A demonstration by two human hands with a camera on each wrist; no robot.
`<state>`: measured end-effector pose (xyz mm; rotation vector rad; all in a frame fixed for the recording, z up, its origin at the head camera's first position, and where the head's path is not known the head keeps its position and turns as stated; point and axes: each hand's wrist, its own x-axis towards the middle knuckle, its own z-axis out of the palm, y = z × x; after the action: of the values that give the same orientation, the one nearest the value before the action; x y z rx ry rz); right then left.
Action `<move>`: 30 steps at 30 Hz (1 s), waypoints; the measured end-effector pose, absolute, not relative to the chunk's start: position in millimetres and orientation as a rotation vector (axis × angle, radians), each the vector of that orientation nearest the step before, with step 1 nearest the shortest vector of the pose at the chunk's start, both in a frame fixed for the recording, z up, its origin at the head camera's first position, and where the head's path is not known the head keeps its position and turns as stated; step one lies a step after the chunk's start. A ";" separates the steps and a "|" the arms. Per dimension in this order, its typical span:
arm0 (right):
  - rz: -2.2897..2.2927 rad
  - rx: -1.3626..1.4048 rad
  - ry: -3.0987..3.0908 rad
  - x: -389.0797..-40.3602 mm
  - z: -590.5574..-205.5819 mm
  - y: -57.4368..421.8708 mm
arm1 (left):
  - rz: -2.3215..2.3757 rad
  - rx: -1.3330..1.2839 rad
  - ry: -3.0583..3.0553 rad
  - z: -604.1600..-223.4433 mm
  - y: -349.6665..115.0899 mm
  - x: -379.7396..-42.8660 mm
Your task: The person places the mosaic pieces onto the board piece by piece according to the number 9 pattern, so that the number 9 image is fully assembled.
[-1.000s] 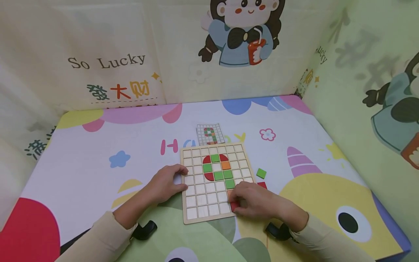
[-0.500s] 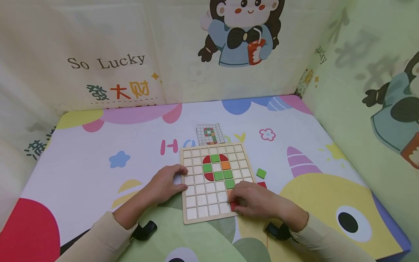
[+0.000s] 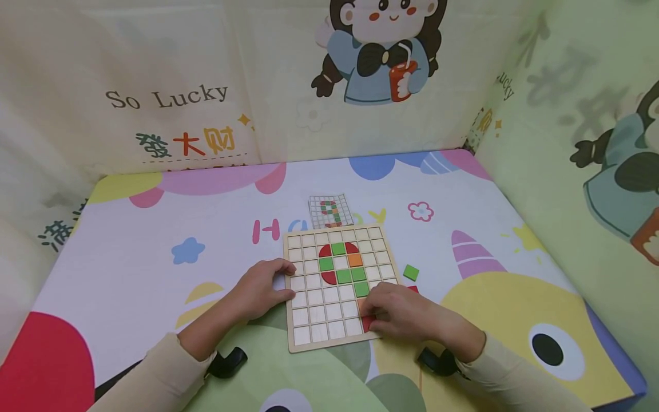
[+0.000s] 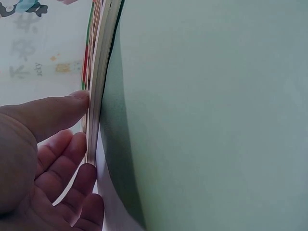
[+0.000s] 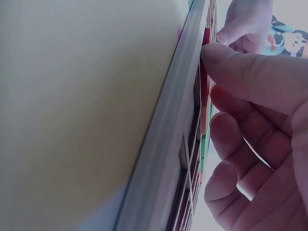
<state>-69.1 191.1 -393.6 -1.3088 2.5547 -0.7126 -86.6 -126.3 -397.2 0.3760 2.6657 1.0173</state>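
Note:
A wooden grid board (image 3: 316,331) lies flat in front of me, with red, green and orange tiles set in its cells. My left hand (image 3: 262,290) rests at the board's left edge; thumb and fingertips touch the rim, as the left wrist view shows. Over the lower right cells, my right hand (image 3: 401,312) pinches a red tile (image 3: 367,324) between thumb and forefinger. In the right wrist view the thumb presses on that red tile (image 5: 205,57), which stands slightly proud of the grid. An orange tile (image 3: 361,308) just above it is partly hidden by my fingers.
A paper card (image 3: 332,210) printed with a coloured grid pattern lies behind the board. To the right are a loose green tile (image 3: 411,272) and a red tile (image 3: 413,289) half covered by my hand. Printed curtains (image 3: 278,86) enclose the table's back and sides.
My right hand has shifted slightly to the right and now covers more of the loose red tile. The left hand and the board stay in place.

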 end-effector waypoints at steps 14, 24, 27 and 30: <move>-0.678 -1.314 2.592 -73.3 -392.2 195.5 | 1.020 0.389 2.667 -398.6 -126.5 -86.8; -0.691 -1.289 2.620 -77.3 -390.1 199.0 | 1.019 0.384 2.667 -397.8 -126.8 -87.4; -0.692 -1.270 2.636 -78.8 -387.0 201.8 | 1.018 0.382 2.666 -397.3 -127.0 -87.5; -0.702 -1.272 2.655 -81.3 -384.2 206.7 | 1.022 0.379 2.663 -397.0 -126.7 -87.5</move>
<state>-81.3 206.7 -384.2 -1.2721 2.6551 -0.7022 -87.5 -126.7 -397.0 0.3790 2.6625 1.0218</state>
